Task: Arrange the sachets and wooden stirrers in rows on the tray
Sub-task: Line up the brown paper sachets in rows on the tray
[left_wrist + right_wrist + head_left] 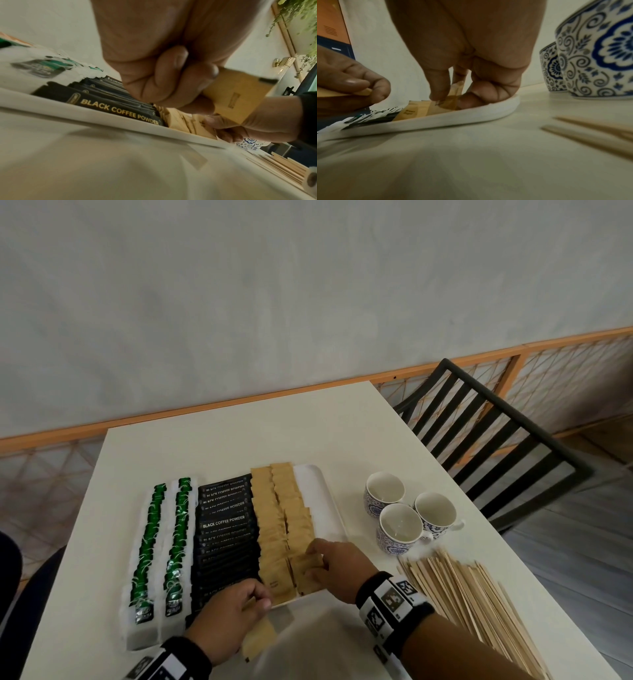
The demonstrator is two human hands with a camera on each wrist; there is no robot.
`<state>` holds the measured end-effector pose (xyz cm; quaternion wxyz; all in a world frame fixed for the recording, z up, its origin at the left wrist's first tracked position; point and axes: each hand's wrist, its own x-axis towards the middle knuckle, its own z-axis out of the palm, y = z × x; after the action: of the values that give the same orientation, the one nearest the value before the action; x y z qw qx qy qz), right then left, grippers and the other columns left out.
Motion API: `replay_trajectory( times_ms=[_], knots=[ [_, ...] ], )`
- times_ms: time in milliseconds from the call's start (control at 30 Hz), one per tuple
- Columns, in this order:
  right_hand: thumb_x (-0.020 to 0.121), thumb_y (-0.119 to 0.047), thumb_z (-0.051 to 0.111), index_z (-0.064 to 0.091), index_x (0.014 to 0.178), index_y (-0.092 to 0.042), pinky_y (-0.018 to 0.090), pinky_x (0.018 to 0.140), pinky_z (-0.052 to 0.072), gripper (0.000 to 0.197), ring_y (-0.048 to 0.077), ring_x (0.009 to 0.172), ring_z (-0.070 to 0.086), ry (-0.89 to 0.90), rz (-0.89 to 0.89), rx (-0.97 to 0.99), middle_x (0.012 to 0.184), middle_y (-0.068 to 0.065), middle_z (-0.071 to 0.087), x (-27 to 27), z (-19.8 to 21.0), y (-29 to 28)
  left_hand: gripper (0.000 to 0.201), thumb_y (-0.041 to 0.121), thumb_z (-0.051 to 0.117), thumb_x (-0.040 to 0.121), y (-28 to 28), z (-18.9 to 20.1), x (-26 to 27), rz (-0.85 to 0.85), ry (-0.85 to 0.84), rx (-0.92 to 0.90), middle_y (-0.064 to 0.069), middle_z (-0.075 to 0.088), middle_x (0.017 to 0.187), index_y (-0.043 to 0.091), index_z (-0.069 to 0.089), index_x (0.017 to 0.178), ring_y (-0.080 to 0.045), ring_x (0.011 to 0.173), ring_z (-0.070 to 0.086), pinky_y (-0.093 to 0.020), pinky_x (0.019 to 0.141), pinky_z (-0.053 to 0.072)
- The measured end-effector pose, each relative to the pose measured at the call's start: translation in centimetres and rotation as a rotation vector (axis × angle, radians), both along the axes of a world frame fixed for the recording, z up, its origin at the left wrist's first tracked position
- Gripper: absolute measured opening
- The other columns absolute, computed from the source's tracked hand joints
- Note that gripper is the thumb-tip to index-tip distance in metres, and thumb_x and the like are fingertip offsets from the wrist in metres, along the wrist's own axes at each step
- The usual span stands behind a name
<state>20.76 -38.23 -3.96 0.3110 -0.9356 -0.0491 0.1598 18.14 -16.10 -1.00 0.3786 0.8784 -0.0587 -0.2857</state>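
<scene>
The white tray [323, 501] holds rows of green-and-white sachets [178, 539], black coffee sachets [224, 539] and two rows of brown sugar sachets [270, 529]. My right hand [317, 559] pinches a brown sachet [452, 102] at the near end of the right brown row, its fingertips down on the tray rim [453, 119]. My left hand [257, 599] hovers just in front of the tray's near edge. It grips a small stack of brown sachets [235, 94] between thumb and curled fingers. The wooden stirrers [479, 594] lie in a loose pile on the table to the right.
Three blue-patterned cups [400, 522] stand right of the tray, just behind the stirrers. A strip of bare tray runs along its right side. A black slatted chair [496, 440] stands at the table's far right corner. The wall lies beyond the far edge.
</scene>
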Motion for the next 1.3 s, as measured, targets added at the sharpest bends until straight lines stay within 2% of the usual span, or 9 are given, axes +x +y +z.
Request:
replay_trajectory(
  times_ms=[400,533,700,833,933,1000,1067,1200,1300],
  knots=[
    [0.089,-0.029,0.062,0.057,0.119,-0.019,0.032,0.084,0.046,0.033,0.027,0.103,0.056,-0.051,-0.023,-0.120,0.110,0.009,0.060,0.5,-0.9,1.0,0.011,0.029,0.054,0.096,0.3,0.2,0.0,-0.015,-0.019,0.012,0.008,0.061,0.083,0.023,0.062,0.091,0.006,0.063,0.051,-0.011,0.058,0.038],
    [0.087,-0.031,0.064,0.056,0.122,-0.019,0.033,0.086,0.046,0.038,0.029,0.107,0.056,-0.009,0.006,-0.130,0.114,0.011,0.059,0.9,-0.6,0.9,0.011,0.028,0.055,0.096,0.6,0.0,0.1,-0.004,-0.020,0.009,0.007,0.063,0.088,0.024,0.063,0.091,0.002,0.068,0.052,-0.013,0.061,0.038],
    [0.087,-0.032,0.064,0.049,0.122,-0.021,0.035,0.088,0.047,0.040,0.028,0.106,0.056,0.005,0.028,-0.154,0.116,0.008,0.057,0.6,-0.5,0.8,0.012,0.022,0.048,0.099,0.7,0.2,0.3,0.067,0.072,-0.062,0.001,0.063,0.104,0.027,0.058,0.103,-0.010,0.067,0.052,-0.020,0.056,0.046],
    [0.083,-0.030,0.067,0.041,0.122,-0.025,0.036,0.083,0.049,0.047,0.026,0.101,0.056,-0.067,-0.017,-0.138,0.115,0.003,0.050,0.2,-0.3,1.0,0.040,0.002,0.047,0.095,1.0,0.6,1.1,0.080,0.068,-0.134,0.000,0.057,0.114,0.038,0.049,0.113,-0.016,0.078,0.059,-0.021,0.063,0.050],
    [0.085,-0.027,0.065,0.045,0.120,-0.026,0.034,0.083,0.050,0.040,0.021,0.096,0.054,-0.151,-0.033,-0.051,0.113,0.001,0.049,0.1,0.1,1.1,0.054,0.000,0.052,0.089,1.1,0.9,1.6,0.049,0.033,-0.129,0.005,0.059,0.116,0.046,0.045,0.116,-0.016,0.087,0.061,-0.021,0.068,0.050],
    [0.092,-0.030,0.057,0.055,0.111,-0.020,0.031,0.082,0.048,0.021,0.015,0.088,0.053,-0.189,-0.035,0.075,0.106,0.001,0.057,0.1,0.9,1.3,0.054,0.004,0.054,0.090,1.1,1.1,1.8,0.038,0.013,-0.119,0.007,0.062,0.114,0.049,0.042,0.117,-0.013,0.092,0.063,-0.020,0.070,0.050],
    [0.096,-0.033,0.052,0.063,0.104,-0.016,0.030,0.081,0.047,0.021,0.010,0.083,0.051,-0.176,0.002,0.163,0.101,0.002,0.065,-0.1,1.6,1.5,0.053,0.008,0.055,0.092,0.8,1.4,2.0,0.014,-0.004,-0.126,0.007,0.066,0.110,0.052,0.040,0.117,-0.009,0.091,0.065,-0.021,0.073,0.050],
    [0.093,-0.034,0.058,0.064,0.113,-0.020,0.020,0.082,0.046,0.025,0.010,0.091,0.060,-0.097,0.064,0.215,0.108,-0.002,0.069,-1.3,1.9,2.1,0.048,0.008,0.055,0.093,-0.9,1.9,1.9,-0.044,-0.048,-0.136,0.004,0.070,0.097,0.042,0.038,0.124,0.002,0.081,0.066,-0.012,0.065,0.047],
    [0.091,-0.025,0.061,0.063,0.101,-0.019,0.027,0.080,0.051,0.012,0.016,0.084,0.064,-0.025,0.046,0.230,0.092,0.001,0.068,-1.8,1.5,2.0,0.039,0.008,0.052,0.095,-1.8,1.7,1.9,-0.012,-0.086,-0.132,0.001,0.067,0.075,0.035,0.043,0.121,-0.003,0.062,0.063,-0.015,0.058,0.046]
  ],
)
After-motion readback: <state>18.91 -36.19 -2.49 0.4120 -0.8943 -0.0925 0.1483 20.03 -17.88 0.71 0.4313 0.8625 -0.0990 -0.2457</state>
